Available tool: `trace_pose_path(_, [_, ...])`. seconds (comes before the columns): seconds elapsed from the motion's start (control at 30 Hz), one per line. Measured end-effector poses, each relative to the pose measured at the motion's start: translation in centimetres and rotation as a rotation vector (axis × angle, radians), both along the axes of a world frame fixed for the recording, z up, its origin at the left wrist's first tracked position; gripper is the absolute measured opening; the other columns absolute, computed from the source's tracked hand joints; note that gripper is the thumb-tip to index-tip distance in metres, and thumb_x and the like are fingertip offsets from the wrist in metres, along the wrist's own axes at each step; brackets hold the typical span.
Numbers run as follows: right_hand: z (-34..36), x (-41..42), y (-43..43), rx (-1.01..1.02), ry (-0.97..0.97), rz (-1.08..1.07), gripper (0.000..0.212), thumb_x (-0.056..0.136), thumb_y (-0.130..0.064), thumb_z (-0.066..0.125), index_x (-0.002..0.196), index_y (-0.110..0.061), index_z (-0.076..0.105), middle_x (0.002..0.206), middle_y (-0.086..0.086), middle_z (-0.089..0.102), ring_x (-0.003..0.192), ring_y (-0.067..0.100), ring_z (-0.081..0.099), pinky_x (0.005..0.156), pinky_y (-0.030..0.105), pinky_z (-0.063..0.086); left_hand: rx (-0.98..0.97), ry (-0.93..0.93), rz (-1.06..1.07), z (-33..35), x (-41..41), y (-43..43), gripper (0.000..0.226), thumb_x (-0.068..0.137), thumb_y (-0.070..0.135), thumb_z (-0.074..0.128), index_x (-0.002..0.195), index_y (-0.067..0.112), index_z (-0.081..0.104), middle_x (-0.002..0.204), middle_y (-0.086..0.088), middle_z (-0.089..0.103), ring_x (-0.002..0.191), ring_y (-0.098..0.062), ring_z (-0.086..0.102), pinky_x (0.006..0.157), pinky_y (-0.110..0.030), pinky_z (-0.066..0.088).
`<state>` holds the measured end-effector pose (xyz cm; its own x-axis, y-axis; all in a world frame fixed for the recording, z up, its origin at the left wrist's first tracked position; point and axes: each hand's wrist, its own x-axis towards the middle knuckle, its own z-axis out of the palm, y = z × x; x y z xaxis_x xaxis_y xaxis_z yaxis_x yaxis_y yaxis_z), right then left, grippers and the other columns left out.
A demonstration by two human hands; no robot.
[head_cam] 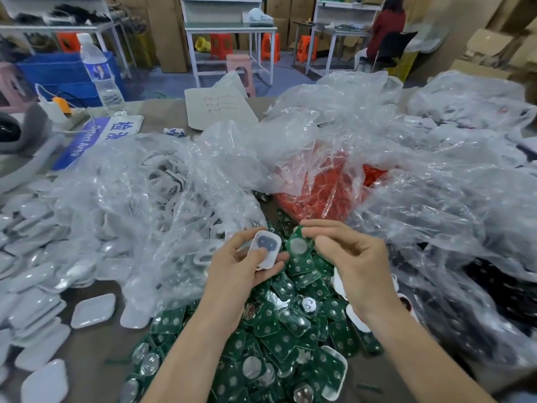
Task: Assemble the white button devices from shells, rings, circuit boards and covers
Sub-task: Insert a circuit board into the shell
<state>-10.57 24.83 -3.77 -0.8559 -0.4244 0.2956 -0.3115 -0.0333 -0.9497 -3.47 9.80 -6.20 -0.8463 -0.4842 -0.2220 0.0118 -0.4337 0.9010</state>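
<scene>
My left hand is clamped around a white shell, thumb pressed on its face, where two dark openings show. My right hand pinches a green circuit board by its upper edge, just beside the shell and not touching it. Both hover over a heap of circuit boards on the tabletop. White covers lie stacked to my left, beside a clear bag of white shells. A bag of red parts sits beyond my hands.
</scene>
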Motion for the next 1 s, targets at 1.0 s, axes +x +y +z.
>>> trace_pose_path(1.0, [0.4,-1.7,-0.2,0.008,-0.408,-0.012,0.017,0.08,0.004,0.071,0.074,-0.012,0.072,0.073,0.008,0.072,0.064,0.017,0.068,0.061,0.022,0.056,0.124,0.037,-0.264,0.4,0.2,0.7,0.05,0.087,-0.024,0.032,0.117,0.004,0.063,0.105,-0.017,0.073,0.097,-0.033,0.072,0.075,-0.03,0.06])
